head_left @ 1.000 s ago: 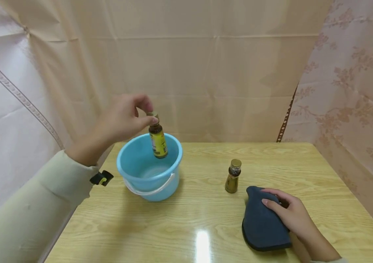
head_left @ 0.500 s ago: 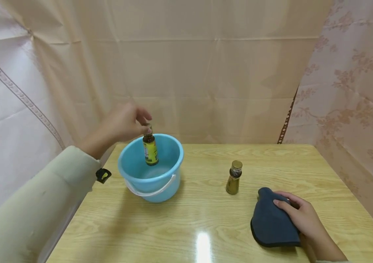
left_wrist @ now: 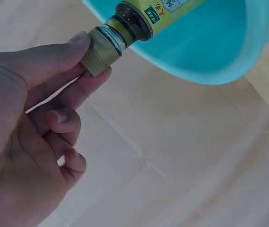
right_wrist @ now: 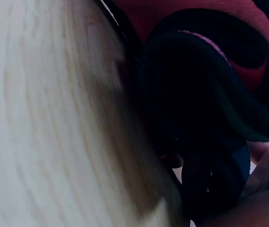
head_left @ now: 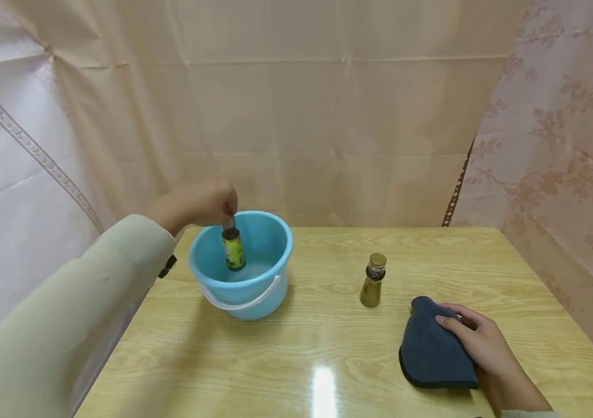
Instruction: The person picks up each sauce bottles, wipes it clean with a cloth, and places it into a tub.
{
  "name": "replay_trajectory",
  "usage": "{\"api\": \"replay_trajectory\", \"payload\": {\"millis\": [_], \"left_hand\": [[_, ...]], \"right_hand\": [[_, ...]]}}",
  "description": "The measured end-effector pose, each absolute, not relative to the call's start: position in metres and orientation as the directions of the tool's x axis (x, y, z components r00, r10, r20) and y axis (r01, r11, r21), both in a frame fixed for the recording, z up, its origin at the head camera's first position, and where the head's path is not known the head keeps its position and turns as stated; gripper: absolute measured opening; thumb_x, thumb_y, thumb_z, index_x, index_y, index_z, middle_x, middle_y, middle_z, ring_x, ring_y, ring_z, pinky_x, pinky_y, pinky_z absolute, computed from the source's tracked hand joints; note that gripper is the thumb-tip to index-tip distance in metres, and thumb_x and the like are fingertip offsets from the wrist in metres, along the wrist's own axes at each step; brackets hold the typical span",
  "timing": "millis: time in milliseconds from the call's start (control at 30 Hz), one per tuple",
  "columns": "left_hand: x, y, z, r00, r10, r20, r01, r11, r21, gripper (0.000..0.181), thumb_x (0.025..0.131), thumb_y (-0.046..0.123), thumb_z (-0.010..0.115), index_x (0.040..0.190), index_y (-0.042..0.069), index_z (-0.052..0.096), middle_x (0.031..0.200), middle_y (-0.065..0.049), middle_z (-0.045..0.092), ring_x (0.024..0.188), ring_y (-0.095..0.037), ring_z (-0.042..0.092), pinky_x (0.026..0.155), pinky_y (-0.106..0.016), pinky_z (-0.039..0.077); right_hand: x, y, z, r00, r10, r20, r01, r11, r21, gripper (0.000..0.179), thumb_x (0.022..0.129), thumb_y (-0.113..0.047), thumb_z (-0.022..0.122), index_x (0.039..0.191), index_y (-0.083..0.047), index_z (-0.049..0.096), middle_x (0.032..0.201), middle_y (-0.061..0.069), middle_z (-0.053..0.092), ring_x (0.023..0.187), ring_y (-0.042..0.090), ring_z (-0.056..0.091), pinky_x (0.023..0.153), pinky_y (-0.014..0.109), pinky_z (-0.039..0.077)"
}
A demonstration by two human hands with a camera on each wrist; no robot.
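My left hand (head_left: 215, 202) pinches the gold cap of a small dark glass bottle (head_left: 233, 252) with a yellow-green label. The bottle hangs nearly upright inside the mouth of a light blue bucket (head_left: 270, 302); whether its base touches the bottom cannot be told. In the left wrist view, thumb and fingertips grip the ridged cap (left_wrist: 100, 53), while the other fingers curl free. My right hand (head_left: 479, 342) holds a folded dark blue cloth (head_left: 432, 354) with black edging, low over the table. Dark folds and a red side (right_wrist: 139, 16) of it fill much of the right wrist view.
A second small bottle (head_left: 372, 290) with a gold cap stands upright between bucket and cloth. The bucket's white handle (head_left: 246, 304) hangs down in front. Curtains (head_left: 348, 128) enclose the wooden table (head_left: 348, 348) at the back and sides.
My left hand has lowered the bottle deeper into the bucket and slightly left. My right hand and the cloth shifted a little to the right, then stayed nearly still.
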State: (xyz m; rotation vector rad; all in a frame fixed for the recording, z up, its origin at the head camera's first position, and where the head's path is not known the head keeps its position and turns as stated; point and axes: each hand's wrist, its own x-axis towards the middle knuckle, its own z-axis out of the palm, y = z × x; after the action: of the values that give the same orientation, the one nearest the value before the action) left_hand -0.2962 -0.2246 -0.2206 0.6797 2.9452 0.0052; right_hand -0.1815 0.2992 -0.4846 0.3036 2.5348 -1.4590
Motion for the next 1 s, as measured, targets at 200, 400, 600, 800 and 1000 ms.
{"api": "replay_trajectory", "payload": {"millis": [200,400,600,800,1000], "left_hand": [[-0.306,-0.225,-0.232,-0.870,0.454,-0.193,0.463,0.886,-0.001,0.014,0.086,0.012,0.085,0.099,0.012,0.081,0.098,-0.003,0.076,0.087,-0.023,0.067,0.081,-0.041,0.060],[-0.308,-0.225,-0.239,-0.866,0.446,-0.227,0.459,0.888,-0.008,0.018,0.082,0.015,0.089,0.098,0.014,0.082,0.101,-0.003,0.076,0.088,-0.023,0.069,0.084,-0.043,0.061],[-0.311,-0.223,-0.244,-0.865,0.415,-0.281,0.432,0.902,0.002,0.022,0.080,0.014,0.091,0.100,0.017,0.082,0.103,-0.003,0.076,0.090,-0.023,0.069,0.086,-0.045,0.061],[-0.313,-0.222,-0.253,-0.868,0.404,-0.287,0.429,0.903,-0.025,0.022,0.079,0.013,0.091,0.097,0.021,0.081,0.100,0.001,0.075,0.090,-0.023,0.068,0.086,-0.045,0.061],[-0.314,-0.220,-0.257,-0.875,0.400,-0.272,0.425,0.904,-0.039,0.024,0.077,0.016,0.093,0.096,0.025,0.081,0.101,0.002,0.074,0.089,-0.024,0.067,0.086,-0.048,0.061]], "right_hand": [[-0.182,0.300,-0.488,-0.954,0.086,-0.286,0.293,0.461,-0.838,0.072,0.093,-0.060,0.069,0.151,-0.020,0.055,0.132,0.011,0.069,0.097,0.012,0.070,0.078,0.032,0.058],[-0.180,0.297,-0.489,-0.961,0.087,-0.263,0.272,0.478,-0.835,0.073,0.093,-0.060,0.069,0.151,-0.020,0.055,0.130,0.011,0.071,0.097,0.013,0.070,0.077,0.032,0.058],[-0.179,0.296,-0.490,-0.964,0.093,-0.251,0.264,0.493,-0.829,0.072,0.093,-0.061,0.068,0.151,-0.020,0.055,0.133,0.012,0.069,0.098,0.012,0.069,0.078,0.031,0.057],[-0.179,0.294,-0.488,-0.963,0.096,-0.251,0.265,0.481,-0.836,0.071,0.093,-0.060,0.069,0.150,-0.019,0.056,0.129,0.011,0.070,0.097,0.012,0.070,0.077,0.031,0.057],[-0.179,0.295,-0.489,-0.964,0.102,-0.245,0.263,0.487,-0.833,0.071,0.093,-0.061,0.069,0.150,-0.019,0.056,0.127,0.010,0.071,0.097,0.012,0.069,0.077,0.031,0.057]]}}
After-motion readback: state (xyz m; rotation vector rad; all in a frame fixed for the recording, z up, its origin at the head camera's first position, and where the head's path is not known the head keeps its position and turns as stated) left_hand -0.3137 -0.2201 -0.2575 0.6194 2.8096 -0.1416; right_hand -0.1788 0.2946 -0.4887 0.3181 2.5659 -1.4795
